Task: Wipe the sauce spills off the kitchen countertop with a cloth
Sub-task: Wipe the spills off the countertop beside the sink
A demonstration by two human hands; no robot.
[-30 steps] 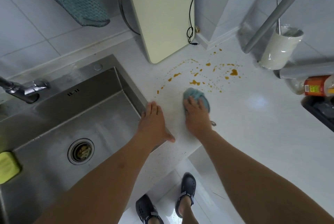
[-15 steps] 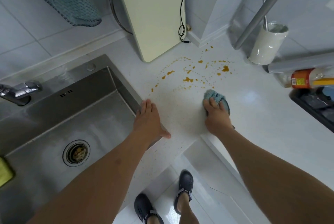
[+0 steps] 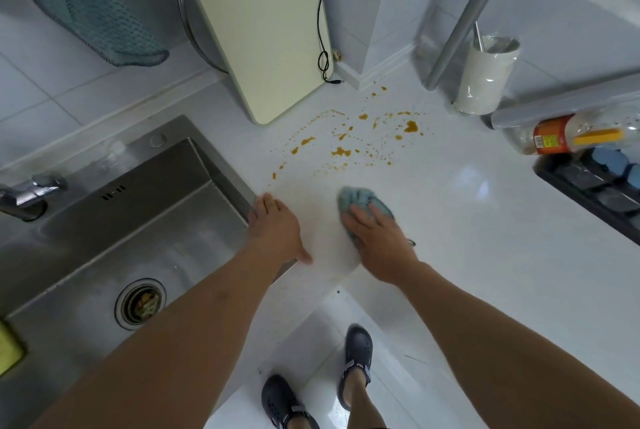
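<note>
Orange-brown sauce spills (image 3: 341,151) are scattered in drops and blobs over the white countertop (image 3: 467,220), between the cutting board and my hands. A crumpled blue cloth (image 3: 353,198) lies on the counter just below the spills. My right hand (image 3: 379,241) presses down on it with fingers spread over its near part. My left hand (image 3: 275,231) rests flat on the counter at the sink's right rim, fingers straight, holding nothing.
A steel sink (image 3: 114,238) with a faucet (image 3: 27,191) fills the left. A pale cutting board (image 3: 256,26) leans on the wall with a black cable (image 3: 322,57) beside it. A white utensil holder (image 3: 485,76), a sauce bottle (image 3: 557,135) and a black tray (image 3: 595,186) stand right.
My right hand slid the cloth to the right and has now come back left across the counter below the spills. My left hand has stayed at the sink rim.
</note>
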